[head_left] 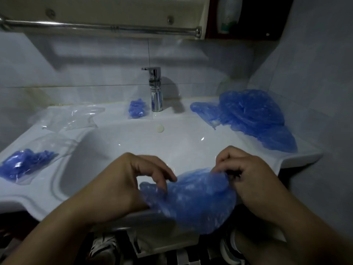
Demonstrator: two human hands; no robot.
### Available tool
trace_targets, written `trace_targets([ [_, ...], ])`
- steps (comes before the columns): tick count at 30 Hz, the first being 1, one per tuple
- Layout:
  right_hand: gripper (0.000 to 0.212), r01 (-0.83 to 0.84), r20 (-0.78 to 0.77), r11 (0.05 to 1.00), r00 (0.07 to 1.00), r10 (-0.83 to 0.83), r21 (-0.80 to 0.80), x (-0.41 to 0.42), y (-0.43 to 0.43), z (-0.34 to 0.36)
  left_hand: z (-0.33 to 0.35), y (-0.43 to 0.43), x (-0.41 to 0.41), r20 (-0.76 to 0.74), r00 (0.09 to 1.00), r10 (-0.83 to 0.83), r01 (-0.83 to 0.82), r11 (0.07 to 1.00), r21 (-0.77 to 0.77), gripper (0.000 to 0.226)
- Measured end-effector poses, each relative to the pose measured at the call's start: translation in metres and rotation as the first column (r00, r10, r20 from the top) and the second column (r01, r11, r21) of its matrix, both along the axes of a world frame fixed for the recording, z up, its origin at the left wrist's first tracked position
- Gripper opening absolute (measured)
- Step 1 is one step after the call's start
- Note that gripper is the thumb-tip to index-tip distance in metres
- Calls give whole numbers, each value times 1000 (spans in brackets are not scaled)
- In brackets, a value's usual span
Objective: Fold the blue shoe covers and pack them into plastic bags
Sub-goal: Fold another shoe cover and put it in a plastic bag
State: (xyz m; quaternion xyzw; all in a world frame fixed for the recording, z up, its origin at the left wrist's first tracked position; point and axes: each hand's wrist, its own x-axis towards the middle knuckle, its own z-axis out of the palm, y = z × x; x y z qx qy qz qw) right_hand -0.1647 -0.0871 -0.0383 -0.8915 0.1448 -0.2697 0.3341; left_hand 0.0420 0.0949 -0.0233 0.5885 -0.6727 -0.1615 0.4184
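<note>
Both hands hold one blue shoe cover (pixel 191 203) over the near edge of the sink (pixel 47 203). The left hand (pixel 129 180) pinches its left end. The right hand (pixel 248 180) curls round its right end. So each grip is closed on it. I think it is very light, thin, soft and a bit slippery, so the stretchy rim looks best to hold. A pile of shoe covers (pixel 252 115) lies far right on the counter (pixel 181 107). A filled bag (pixel 24 165) sits near left. I can read no words anywhere
</note>
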Motion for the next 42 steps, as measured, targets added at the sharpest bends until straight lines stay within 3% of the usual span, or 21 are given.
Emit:
trace_targets([
  [3, 37, -85, -87, 996, 993, 81, -36, -5, 2, -6, -10, 4, -7, 57, 996, -67, 64, 997, 47, 17],
  [5, 40, -108, -105, 992, 989, 101, -63, -9, 3, -5, -14, 7, -5, 93, 996, -6, -4, 995, 104, 19],
  [9, 49, -181, -119, 980, 978, 171, -82, -18, 7, 3, -23, 16, 11, 71, 997, -31, -7, 874, 485, 41],
  [10, 51, -206, -138, 975, 972, 192, -89, -19, 8, 3, -29, 15, 11, 36, 998, -43, 20, 866, 499, 41],
  [12, 53, -229, -185, 957, 963, 196, -180, -18, 9, 0, -23, 5, 6, 94, 990, 104, -128, 947, 295, 24],
  [13, 52, -227, -198, 944, 963, 182, -239, -17, 10, -1, -19, 10, 0, 97, 986, 134, -152, 966, 210, 26],
  [17, 45, -174, -144, 918, 981, 130, -357, -14, 10, -2, -17, 16, -10, 121, 978, 171, -188, 971, 148, 35],
  [21, 44, -161, -129, 963, 982, 135, -219, -10, 10, -15, -14, 13, -9, 120, 977, 178, -198, 963, 183, 33],
  [24, 31, -56, -70, 997, 996, 52, -61, -9, 12, -15, -11, 14, -9, 131, 974, 187, -209, 961, 180, 13],
  [26, 25, -11, -46, 999, 999, 13, 42, -9, 11, -12, -11, 14, -7, 117, 961, 250, -268, 948, 172, 23],
  [28, 31, 19, -48, 988, 999, -12, 154, -10, 11, -8, -10, 13, -6, 81, 947, 312, -322, 927, 193, 36],
  [29, 33, 44, -49, 984, 998, -36, 175, -10, 12, -6, -9, 12, -6, 65, 940, 334, -340, 915, 220, 35],
  [32, 62, 151, -84, 964, 987, -136, 217, -6, 15, -8, -9, 9, -7, 54, 921, 385, -383, 873, 301, 21],
  [38, 24, 336, -94, 940, 939, -330, 54, 9, 22, -9, -9, 1, -13, 188, 809, 557, -584, 724, 367, 29],
  [42, 26, 373, -142, 928, 917, -372, -23, 16, 23, -8, -10, -5, -15, 333, 699, 633, -715, 620, 321, 54],
])
